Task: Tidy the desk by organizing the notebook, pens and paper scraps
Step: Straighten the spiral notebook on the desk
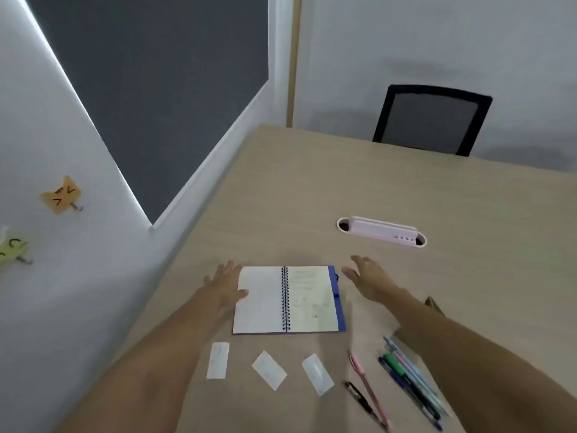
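Barely begun: spiral notebook (pixel 288 300) open mid-desk, 3 paper scraps (pixel 269 370) loose below it, pens (pixel 406 382) scattered at right. Left hand (pixel 223 285) & right hand (pixel 371 281) flanking notebook, spread wide, holding nothing.

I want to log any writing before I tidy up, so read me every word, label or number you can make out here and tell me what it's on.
No text here can be read.
Notebook right page: faint handwriting, too blurred to read.
Three paper scraps: faint marks, illegible.
Pens: no readable print.
Orange cat-face sticky note on the wall: drawn face marks only, no words.
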The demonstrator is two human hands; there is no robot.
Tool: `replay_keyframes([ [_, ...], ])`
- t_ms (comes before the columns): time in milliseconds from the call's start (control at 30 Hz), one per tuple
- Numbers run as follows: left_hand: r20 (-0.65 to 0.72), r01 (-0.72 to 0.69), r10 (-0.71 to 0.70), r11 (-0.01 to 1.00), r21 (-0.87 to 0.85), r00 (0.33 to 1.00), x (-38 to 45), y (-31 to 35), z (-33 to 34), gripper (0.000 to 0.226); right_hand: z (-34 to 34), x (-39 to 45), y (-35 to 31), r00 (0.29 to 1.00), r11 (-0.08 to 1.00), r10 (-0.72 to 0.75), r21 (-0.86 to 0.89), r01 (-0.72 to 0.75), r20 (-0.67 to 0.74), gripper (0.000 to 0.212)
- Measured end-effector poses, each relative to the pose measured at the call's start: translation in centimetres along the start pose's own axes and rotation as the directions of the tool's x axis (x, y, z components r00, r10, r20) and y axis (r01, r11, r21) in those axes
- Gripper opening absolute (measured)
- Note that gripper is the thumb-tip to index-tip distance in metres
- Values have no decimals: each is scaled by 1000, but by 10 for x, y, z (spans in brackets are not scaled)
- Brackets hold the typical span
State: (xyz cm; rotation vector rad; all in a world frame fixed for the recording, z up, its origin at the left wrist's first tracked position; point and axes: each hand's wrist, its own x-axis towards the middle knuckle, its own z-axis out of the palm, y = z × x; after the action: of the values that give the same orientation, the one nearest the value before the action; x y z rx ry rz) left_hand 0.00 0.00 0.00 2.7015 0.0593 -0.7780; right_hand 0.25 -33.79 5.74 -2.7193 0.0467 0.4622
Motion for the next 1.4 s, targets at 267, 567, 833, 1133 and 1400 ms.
replay_keyframes([
  [267, 61, -103, 98, 992, 72, 993, 11, -31, 52, 95, 90, -24, 1, 970, 976, 184, 90, -200, 159, 21],
  [567, 41, -119, 121, 991, -57, 992, 22, -36, 51, 93, 112, -21, -17, 937, 838, 347, 466, -286, -49, 12],
  [833, -36, 20, -56, 769, -639, 998, 23, -40, 55, 53, 106, -39, -61, 980, 554, 66, 810, -194, 190, 61],
  [1133, -10, -13, 9, 617, -787, 1000, 9, -34, 45, 63, 134, -40, -67, 935, 937, -246, 309, 162, 255, 42],
  [1400, -24, -264, 265, 963, 54, 964, 11, -42, 61, 116, 131, -46, 12, 992, 990, 118, 75, -122, 47, 57],
])
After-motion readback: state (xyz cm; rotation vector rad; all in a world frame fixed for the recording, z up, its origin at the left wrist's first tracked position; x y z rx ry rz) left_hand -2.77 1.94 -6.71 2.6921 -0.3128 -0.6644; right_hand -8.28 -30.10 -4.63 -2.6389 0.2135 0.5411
